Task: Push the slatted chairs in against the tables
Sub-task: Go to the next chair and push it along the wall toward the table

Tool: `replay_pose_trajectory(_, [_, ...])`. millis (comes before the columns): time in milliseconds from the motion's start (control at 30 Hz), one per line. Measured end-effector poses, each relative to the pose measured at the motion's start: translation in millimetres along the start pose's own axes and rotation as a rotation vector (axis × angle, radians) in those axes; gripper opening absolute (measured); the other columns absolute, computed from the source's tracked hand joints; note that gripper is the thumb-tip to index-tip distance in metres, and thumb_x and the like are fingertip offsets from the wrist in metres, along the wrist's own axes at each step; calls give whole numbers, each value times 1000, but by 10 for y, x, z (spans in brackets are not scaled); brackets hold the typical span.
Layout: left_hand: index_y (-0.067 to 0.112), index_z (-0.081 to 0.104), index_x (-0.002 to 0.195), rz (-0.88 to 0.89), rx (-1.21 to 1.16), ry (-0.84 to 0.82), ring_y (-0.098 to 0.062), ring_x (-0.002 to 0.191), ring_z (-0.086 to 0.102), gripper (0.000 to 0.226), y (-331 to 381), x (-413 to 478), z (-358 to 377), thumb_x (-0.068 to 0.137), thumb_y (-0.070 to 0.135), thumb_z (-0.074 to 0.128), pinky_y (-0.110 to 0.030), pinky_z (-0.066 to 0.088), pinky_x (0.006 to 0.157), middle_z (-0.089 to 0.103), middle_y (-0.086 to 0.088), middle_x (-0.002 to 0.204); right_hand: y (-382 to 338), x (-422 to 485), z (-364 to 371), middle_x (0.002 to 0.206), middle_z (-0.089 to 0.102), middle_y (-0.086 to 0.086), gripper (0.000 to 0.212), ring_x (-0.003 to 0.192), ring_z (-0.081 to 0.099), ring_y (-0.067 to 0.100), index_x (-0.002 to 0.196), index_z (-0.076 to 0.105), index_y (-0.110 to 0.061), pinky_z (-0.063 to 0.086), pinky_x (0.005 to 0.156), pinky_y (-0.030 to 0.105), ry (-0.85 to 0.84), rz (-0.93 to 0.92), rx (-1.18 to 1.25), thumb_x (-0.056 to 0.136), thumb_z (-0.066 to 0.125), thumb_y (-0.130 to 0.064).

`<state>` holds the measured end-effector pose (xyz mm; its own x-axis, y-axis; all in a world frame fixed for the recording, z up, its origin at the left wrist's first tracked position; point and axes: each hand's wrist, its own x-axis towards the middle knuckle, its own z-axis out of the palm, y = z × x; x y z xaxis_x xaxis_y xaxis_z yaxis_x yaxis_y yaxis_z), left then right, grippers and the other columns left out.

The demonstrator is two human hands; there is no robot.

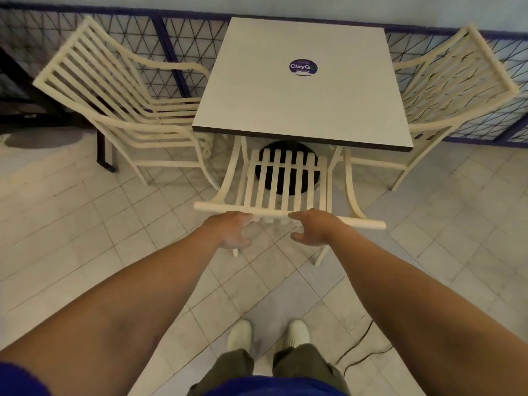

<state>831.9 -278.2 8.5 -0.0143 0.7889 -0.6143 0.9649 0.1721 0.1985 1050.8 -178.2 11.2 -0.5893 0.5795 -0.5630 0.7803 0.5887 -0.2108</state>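
A cream slatted chair (pixel 285 181) stands in front of me, its seat tucked under the near edge of the square grey table (pixel 300 110). My left hand (pixel 233 230) and my right hand (pixel 310 227) are at its top rail (pixel 363 222), side by side near the middle. On both hands the fingertips touch the rail and the thumbs hang apart below it, not wrapped around. A second slatted chair (pixel 114 101) sits at the table's left side. A third slatted chair (pixel 445 95) sits at its right side. Both face the table.
A blue-framed mesh fence (pixel 177 52) runs behind the table and chairs. Dark table legs (pixel 101 150) stand at far left. A thin black cable (pixel 360 355) lies on the tiled floor by my right shoe. My feet are a step behind the chair.
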Motion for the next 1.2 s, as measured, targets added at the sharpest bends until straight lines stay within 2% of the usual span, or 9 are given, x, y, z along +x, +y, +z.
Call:
replay_pose_trajectory(67, [26,29,156,-39,-34,4,-25,136,44,76,-72,-187,79,92,53,60,-40,45,104,38,-3,157,-195,-33,-2,141,52,6,65,117,56,25,152,34,-30,46,101,43,0,-62,-28,93,55,-49])
replay_pose_trajectory(133, [28,24,158,-110,-57,9,-23,139,41,82,-173,-376,188,91,59,58,-38,44,103,36,-1,159,-379,-27,11,144,51,5,64,123,53,25,151,35,-29,44,103,42,-18,-128,-48,94,55,-50])
replay_pose_trajectory(333, [29,18,160,-346,-267,-10,-23,146,31,82,-490,-1073,705,94,55,58,-39,35,113,26,-2,164,-989,106,100,158,33,3,69,142,35,26,153,32,-28,31,114,41,-165,-303,-126,94,54,-55])
replay_pose_trajectory(467, [30,18,160,-488,-425,20,-24,146,31,81,-711,-1557,1064,94,54,58,-36,33,114,27,-4,164,-1514,175,218,160,31,2,72,144,33,27,154,29,-25,30,116,43,-233,-427,-206,94,54,-55])
replay_pose_trajectory(667, [30,21,159,-629,-618,109,-25,144,36,81,-1131,-2206,1467,93,53,62,-39,36,114,31,-5,162,-2432,280,422,161,28,3,78,144,31,25,155,26,-19,29,117,37,-328,-575,-292,93,55,-56])
replay_pose_trajectory(933, [30,25,158,-724,-712,214,-23,141,41,80,-2065,-2979,1797,91,51,64,-39,37,113,37,-3,159,-3764,490,603,158,34,5,81,139,39,24,155,27,-18,34,113,37,-321,-633,-364,91,57,-57])
replay_pose_trajectory(1200, [32,26,157,-758,-720,250,-21,142,40,78,-3123,-3511,1807,90,49,64,-38,37,113,36,-1,159,-4978,748,701,159,31,2,81,142,36,23,156,25,-21,32,114,36,-319,-638,-301,91,58,-56])
